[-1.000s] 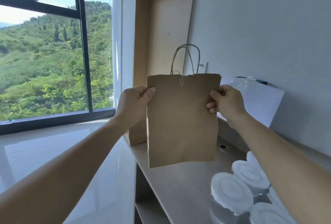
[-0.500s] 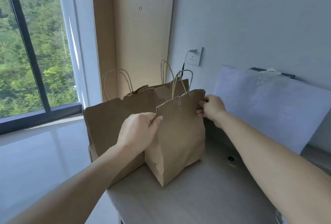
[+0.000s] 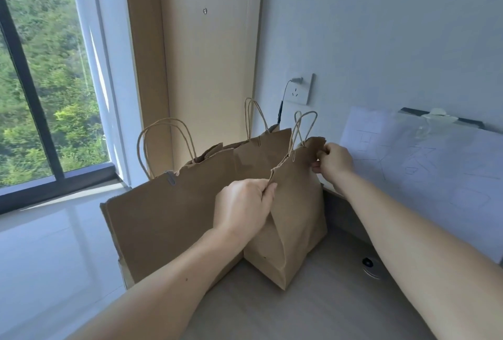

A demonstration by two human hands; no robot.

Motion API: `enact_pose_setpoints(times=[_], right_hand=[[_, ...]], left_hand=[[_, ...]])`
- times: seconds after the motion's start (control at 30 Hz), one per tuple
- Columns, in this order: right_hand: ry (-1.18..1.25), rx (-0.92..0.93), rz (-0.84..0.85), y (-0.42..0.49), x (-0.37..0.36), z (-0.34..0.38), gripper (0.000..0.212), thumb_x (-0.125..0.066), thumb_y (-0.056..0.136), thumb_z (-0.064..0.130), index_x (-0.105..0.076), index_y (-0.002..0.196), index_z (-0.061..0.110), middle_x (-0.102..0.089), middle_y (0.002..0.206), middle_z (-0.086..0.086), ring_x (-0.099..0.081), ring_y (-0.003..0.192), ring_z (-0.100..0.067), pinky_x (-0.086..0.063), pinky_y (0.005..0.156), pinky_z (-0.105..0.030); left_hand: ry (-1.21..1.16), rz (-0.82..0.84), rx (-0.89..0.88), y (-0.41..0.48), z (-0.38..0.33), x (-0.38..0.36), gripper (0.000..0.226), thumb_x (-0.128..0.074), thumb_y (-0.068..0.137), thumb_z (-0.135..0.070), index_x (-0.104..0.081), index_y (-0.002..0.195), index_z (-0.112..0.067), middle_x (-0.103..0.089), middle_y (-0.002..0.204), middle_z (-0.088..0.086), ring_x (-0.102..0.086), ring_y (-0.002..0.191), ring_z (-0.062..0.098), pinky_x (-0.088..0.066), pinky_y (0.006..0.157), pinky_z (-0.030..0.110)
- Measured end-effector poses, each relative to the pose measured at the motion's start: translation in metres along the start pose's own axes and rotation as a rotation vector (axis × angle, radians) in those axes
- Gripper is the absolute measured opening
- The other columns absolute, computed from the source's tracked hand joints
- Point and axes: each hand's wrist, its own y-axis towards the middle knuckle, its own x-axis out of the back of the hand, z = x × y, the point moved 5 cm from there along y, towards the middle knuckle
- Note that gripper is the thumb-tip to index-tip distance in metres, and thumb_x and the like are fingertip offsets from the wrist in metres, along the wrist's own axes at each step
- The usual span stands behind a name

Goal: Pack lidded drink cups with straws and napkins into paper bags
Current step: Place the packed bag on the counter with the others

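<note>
A small brown paper bag (image 3: 295, 220) with twisted handles stands upright on the grey counter (image 3: 313, 309). My left hand (image 3: 242, 207) pinches the near corner of its top rim. My right hand (image 3: 333, 161) pinches the far corner of the rim, near the wall. The mouth of the bag is pulled slightly apart between them; its inside is hidden. No cups, straws or napkins show in this view.
A larger brown paper bag (image 3: 166, 220) with looped handles stands just left of the small one, another bag (image 3: 261, 149) behind it. A wall socket (image 3: 300, 89) with a plugged cable, a white sheet (image 3: 424, 173) against the wall, and a round cable grommet (image 3: 371, 266) lie to the right.
The bag has come down from mid-air and now stands on the counter beside the larger bags. Both hands keep hold of its top corners. The lidded cups have left the view.
</note>
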Motion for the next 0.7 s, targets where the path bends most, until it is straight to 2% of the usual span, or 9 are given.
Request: enact_pose_setpoints(times=[0.13, 0.23, 0.3, 0.37, 0.4, 0.43, 0.47, 0.53, 0.7], right_hand=[[0.019, -0.009, -0.016, -0.002, -0.002, -0.005, 0.013, -0.049, 0.091, 0.010, -0.061, 0.089, 0.004, -0.070, 0.093, -0.018, -0.068, 0.086, -0.039, -0.055, 0.083, -0.052], [0.086, -0.043, 0.012, -0.017, 0.001, -0.008, 0.031, -0.054, 0.092, 0.020, -0.057, 0.121, 0.012, -0.065, 0.115, -0.009, -0.067, 0.098, -0.033, -0.053, 0.092, -0.051], [0.076, -0.053, 0.035, -0.033, 0.007, -0.009, 0.047, -0.057, 0.093, 0.028, -0.047, 0.136, 0.014, -0.060, 0.126, -0.008, -0.062, 0.111, -0.032, -0.050, 0.098, -0.052], [-0.001, -0.022, 0.057, -0.051, 0.018, -0.008, 0.053, -0.059, 0.093, 0.034, -0.045, 0.140, 0.013, -0.055, 0.135, -0.007, -0.057, 0.118, -0.029, -0.048, 0.101, -0.049], [-0.053, 0.000, 0.085, -0.062, 0.024, -0.009, 0.057, -0.060, 0.094, 0.037, -0.043, 0.143, 0.012, -0.052, 0.140, -0.006, -0.055, 0.122, -0.027, -0.046, 0.104, -0.047], [-0.110, 0.025, 0.128, -0.073, 0.031, -0.010, 0.060, -0.059, 0.095, 0.039, -0.041, 0.145, 0.012, -0.048, 0.144, -0.006, -0.051, 0.127, -0.026, -0.042, 0.107, -0.044], [-0.174, 0.051, 0.178, -0.085, 0.039, -0.010, 0.062, -0.059, 0.096, 0.040, -0.038, 0.147, 0.011, -0.044, 0.148, -0.006, -0.047, 0.131, -0.025, -0.039, 0.109, -0.041], [-0.306, 0.089, 0.264, -0.109, 0.060, -0.013, 0.066, -0.058, 0.096, 0.042, -0.034, 0.149, 0.012, -0.038, 0.153, -0.004, -0.042, 0.136, -0.024, -0.035, 0.107, -0.036], [-0.579, 0.116, 0.358, -0.174, 0.138, -0.017, 0.066, -0.057, 0.094, 0.050, -0.036, 0.148, 0.019, -0.036, 0.154, -0.001, -0.040, 0.137, -0.022, -0.035, 0.111, -0.037]], left_hand=[[-0.010, -0.008, 0.015, -0.004, 0.006, -0.003, 0.055, -0.056, 0.096, -0.036, -0.026, 0.052, -0.018, -0.029, 0.042, -0.001, -0.033, 0.046, 0.014, -0.023, 0.047, 0.030], [-0.018, -0.022, 0.051, -0.005, 0.009, -0.007, 0.050, -0.056, 0.094, -0.038, -0.035, 0.053, -0.018, -0.038, 0.043, -0.005, -0.039, 0.048, 0.013, -0.026, 0.046, 0.027], [0.019, -0.038, 0.048, -0.004, 0.005, -0.006, 0.040, -0.057, 0.091, -0.039, -0.043, 0.059, -0.019, -0.052, 0.057, -0.006, -0.049, 0.058, 0.017, -0.030, 0.048, 0.027], [0.079, -0.089, -0.043, -0.005, -0.007, 0.000, 0.011, -0.060, 0.088, -0.038, -0.057, 0.080, -0.031, -0.066, 0.093, -0.007, -0.056, 0.081, 0.019, -0.039, 0.058, 0.027], [0.128, -0.121, -0.086, -0.006, -0.012, 0.002, 0.025, -0.064, 0.085, -0.037, -0.061, 0.109, -0.030, -0.063, 0.118, -0.004, -0.055, 0.101, 0.021, -0.044, 0.071, 0.031], [0.189, -0.116, -0.127, -0.007, -0.017, 0.001, 0.059, -0.067, 0.083, -0.036, -0.048, 0.137, -0.024, -0.051, 0.138, 0.000, -0.047, 0.120, 0.024, -0.045, 0.087, 0.038], [0.248, -0.119, -0.169, -0.007, -0.022, 0.002, 0.082, -0.070, 0.080, -0.035, -0.030, 0.150, -0.020, -0.038, 0.150, 0.004, -0.034, 0.133, 0.027, -0.038, 0.100, 0.045], [0.416, -0.109, -0.259, -0.011, -0.038, 0.001, 0.098, -0.072, 0.077, -0.029, -0.014, 0.155, -0.020, -0.019, 0.160, 0.008, -0.015, 0.145, 0.031, -0.021, 0.113, 0.053], [0.592, 0.030, -0.382, -0.034, -0.099, -0.008, 0.087, -0.067, 0.076, -0.028, -0.023, 0.150, -0.019, -0.014, 0.160, 0.009, 0.000, 0.149, 0.034, -0.006, 0.115, 0.057]])
